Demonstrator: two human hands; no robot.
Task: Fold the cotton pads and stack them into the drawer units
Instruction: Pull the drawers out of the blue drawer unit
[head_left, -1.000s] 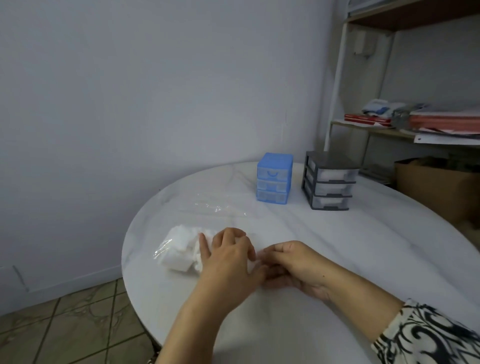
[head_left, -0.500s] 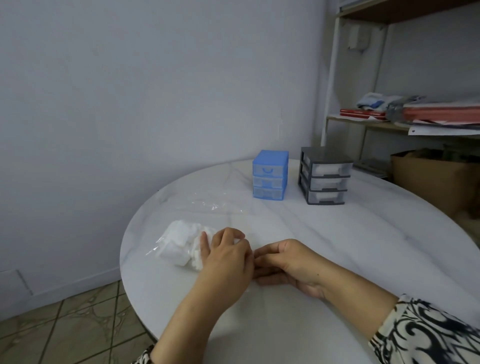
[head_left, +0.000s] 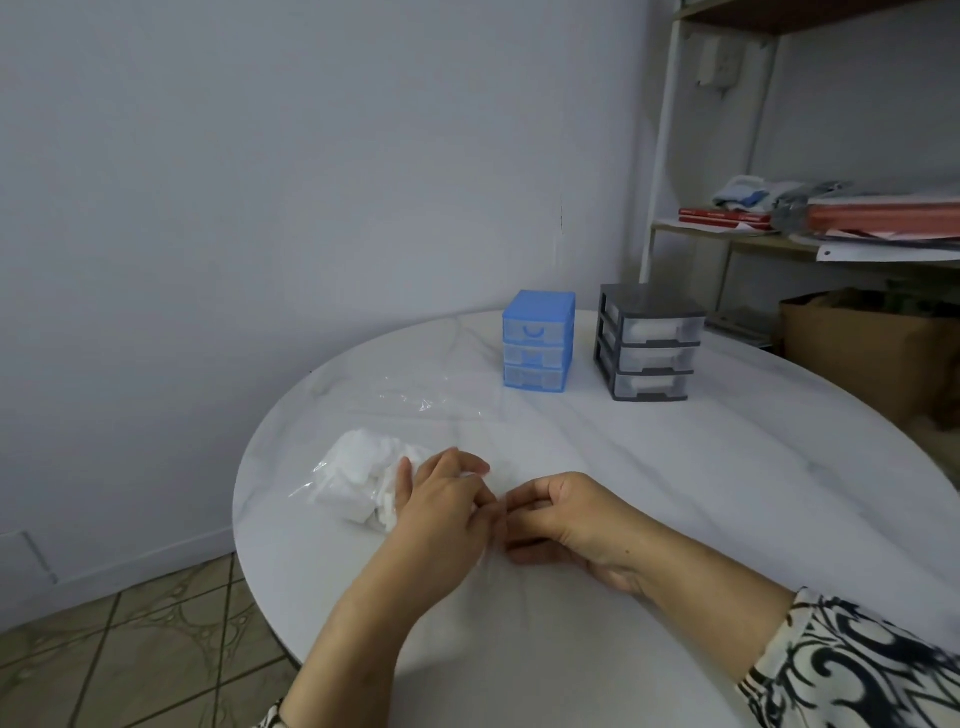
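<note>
1. While both hands meet low on the table (head_left: 675, 493), the left hand (head_left: 441, 509) and right hand (head_left: 566, 519) have curled fingers pinching a white pad (head_left: 475, 475), mostly hidden between them.
2. To fold it well, I judge the edges should be matched first, then the crease pressed flat against the table with the fingertips, since a soft pad likely springs open.
3. Just beyond the left fingers lies the bag (head_left: 358, 483) of loose pads, touching that hand's far side.
4. Further past the fingertips, a crumpled clear wrapper (head_left: 415, 400) rests apart.
5. Well beyond both hands stand the blue unit (head_left: 537, 340) and the grey unit (head_left: 649, 343), drawers closed; the grey drawers seem to hold white pads.
</note>
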